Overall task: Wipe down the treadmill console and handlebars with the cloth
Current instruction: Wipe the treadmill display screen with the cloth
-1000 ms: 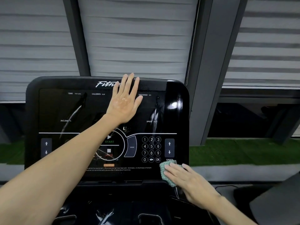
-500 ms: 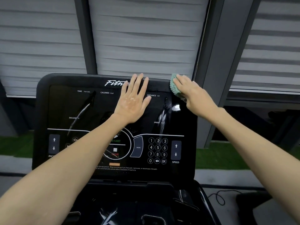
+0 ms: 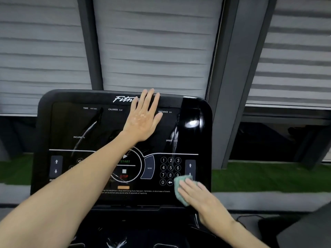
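The black glossy treadmill console [image 3: 75,122] fills the middle of the view, with a number pad, START and STOP marks and arrow keys. My left hand [image 3: 143,117] lies flat on its upper middle, fingers straight and reaching the top edge. My right hand [image 3: 198,196] presses a small green cloth [image 3: 179,190] against the console's lower right corner, beside the number pad. Straight fingers cover most of the cloth. Wet streaks shine on the right side of the panel. The handlebars are not clearly visible.
Grey window blinds [image 3: 152,51] and dark grey frame posts [image 3: 229,86] stand behind the console. Green turf [image 3: 259,178] lies outside, low on the right. A dark tray area [image 3: 125,235] sits below the console. A dark object [image 3: 308,230] occupies the lower right corner.
My right hand swept the cloth from the console's lower right up to its top right corner, then back down to the lower right. My left hand stayed flat in place.
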`<state>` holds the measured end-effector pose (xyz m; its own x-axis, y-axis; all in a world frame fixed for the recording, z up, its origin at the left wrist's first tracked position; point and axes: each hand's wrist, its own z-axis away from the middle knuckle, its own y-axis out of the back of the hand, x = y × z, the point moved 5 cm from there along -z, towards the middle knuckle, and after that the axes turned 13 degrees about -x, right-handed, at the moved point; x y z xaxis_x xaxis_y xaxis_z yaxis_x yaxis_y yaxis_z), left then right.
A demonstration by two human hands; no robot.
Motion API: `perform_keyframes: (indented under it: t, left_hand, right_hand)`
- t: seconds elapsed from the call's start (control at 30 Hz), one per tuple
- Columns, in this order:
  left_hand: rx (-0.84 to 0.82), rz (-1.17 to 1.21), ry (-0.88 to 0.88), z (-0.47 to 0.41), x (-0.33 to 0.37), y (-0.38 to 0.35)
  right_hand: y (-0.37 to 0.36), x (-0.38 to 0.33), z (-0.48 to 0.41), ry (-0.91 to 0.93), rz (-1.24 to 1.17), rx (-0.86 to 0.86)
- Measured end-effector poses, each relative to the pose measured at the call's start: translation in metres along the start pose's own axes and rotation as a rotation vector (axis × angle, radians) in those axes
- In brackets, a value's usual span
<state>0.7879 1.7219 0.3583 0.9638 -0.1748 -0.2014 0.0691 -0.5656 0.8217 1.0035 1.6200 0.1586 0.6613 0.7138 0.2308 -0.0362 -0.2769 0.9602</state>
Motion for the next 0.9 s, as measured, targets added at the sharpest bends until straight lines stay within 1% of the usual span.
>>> perform_keyframes:
  t: [0.1,0.2,0.3,0.43,0.5,0.63,0.7,0.77,0.83,0.9]
  left_hand:
    - [-0.007,0.002,-0.001,0.0,0.0,0.0]
    - [-0.017,0.021,-0.012,0.0,-0.001,0.001]
    - [-0.018,0.048,-0.034,0.0,-0.004,0.003]
    - [-0.024,0.087,-0.08,0.003,-0.01,0.009]
    - [-0.012,0.055,-0.086,0.006,-0.016,0.013]
    - [0.002,-0.002,-0.007,0.011,-0.035,0.014]
    - [-0.006,0.005,0.038,0.014,-0.043,0.013]
    - [-0.027,0.022,0.055,0.014,-0.047,0.011]
    - [-0.034,0.038,0.049,0.014,-0.047,0.01]
    - [-0.031,0.046,0.041,0.013,-0.047,0.01]
  right_hand:
    - [-0.004,-0.005,0.009,0.025,0.048,-0.073]
    - [0.023,0.004,0.0,0.049,0.105,-0.081]
    - [0.059,0.028,-0.022,0.008,0.106,0.019]
    - [0.115,0.065,-0.062,-0.129,0.102,0.148]
    - [0.142,0.085,-0.083,-0.186,0.06,0.188]
    - [0.186,0.111,-0.116,-0.24,0.036,0.249]
    - [0.196,0.113,-0.124,-0.236,0.024,0.26]
    - [0.196,0.111,-0.124,-0.232,0.036,0.307]
    - [0.189,0.1,-0.118,-0.22,0.027,0.345]
    - [0.169,0.082,-0.109,-0.165,0.051,0.378]
